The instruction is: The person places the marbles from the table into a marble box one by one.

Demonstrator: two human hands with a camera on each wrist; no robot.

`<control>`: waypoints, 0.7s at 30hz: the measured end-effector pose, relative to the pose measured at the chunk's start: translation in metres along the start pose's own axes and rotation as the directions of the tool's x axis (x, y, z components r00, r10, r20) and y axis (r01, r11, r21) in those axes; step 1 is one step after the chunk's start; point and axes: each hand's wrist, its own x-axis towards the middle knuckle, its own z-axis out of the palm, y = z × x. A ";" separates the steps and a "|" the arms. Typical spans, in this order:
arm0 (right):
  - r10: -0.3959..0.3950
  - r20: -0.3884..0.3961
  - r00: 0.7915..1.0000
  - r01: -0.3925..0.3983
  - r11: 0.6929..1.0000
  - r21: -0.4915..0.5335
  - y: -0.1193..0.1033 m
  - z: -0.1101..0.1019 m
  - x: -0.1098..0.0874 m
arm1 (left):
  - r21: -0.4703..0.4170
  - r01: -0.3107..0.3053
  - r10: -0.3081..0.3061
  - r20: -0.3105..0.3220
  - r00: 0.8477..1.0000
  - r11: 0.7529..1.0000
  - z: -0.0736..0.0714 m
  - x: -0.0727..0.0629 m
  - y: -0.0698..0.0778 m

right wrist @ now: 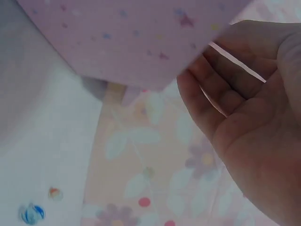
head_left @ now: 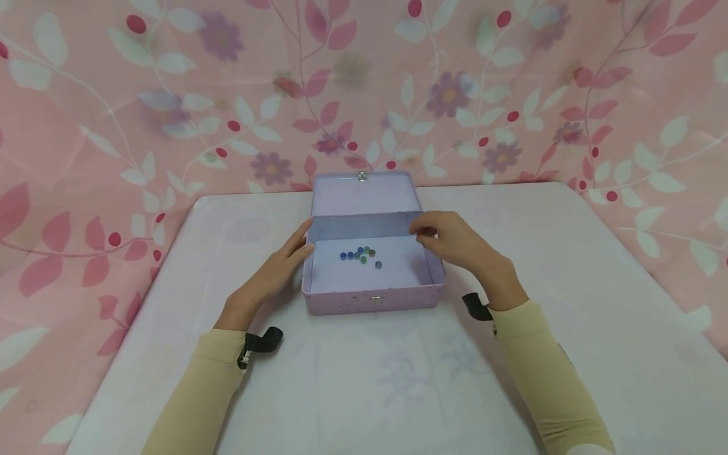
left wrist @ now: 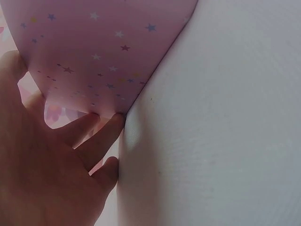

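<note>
A lilac tin box [head_left: 372,300] with printed stars stands open on the table, its hinged lid [head_left: 364,194] laid back. Several blue and green glass marbles [head_left: 357,256] lie on the box floor, left of its middle. My left hand [head_left: 279,268] rests against the box's left wall with fingers extended; its fingertips touch the starry side [left wrist: 94,56] in the left wrist view. Over the right wall, near the back corner, my right hand [head_left: 452,240] reaches with bent fingers. The box wall hides those fingertips in the right wrist view, so I cannot tell whether they hold a marble.
The box stands near the far edge of a table with a white cloth [head_left: 364,379]. A pink floral curtain [head_left: 364,82] hangs behind it. In the right wrist view, a blue marble [right wrist: 32,213] and an orange-tinted marble [right wrist: 55,193] lie on the cloth beside the box.
</note>
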 end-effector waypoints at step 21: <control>0.346 0.058 0.936 -0.328 0.922 -0.206 0.056 -0.044 -0.026 | 0.008 -0.002 0.002 0.000 1.000 1.000 0.000 0.000 0.002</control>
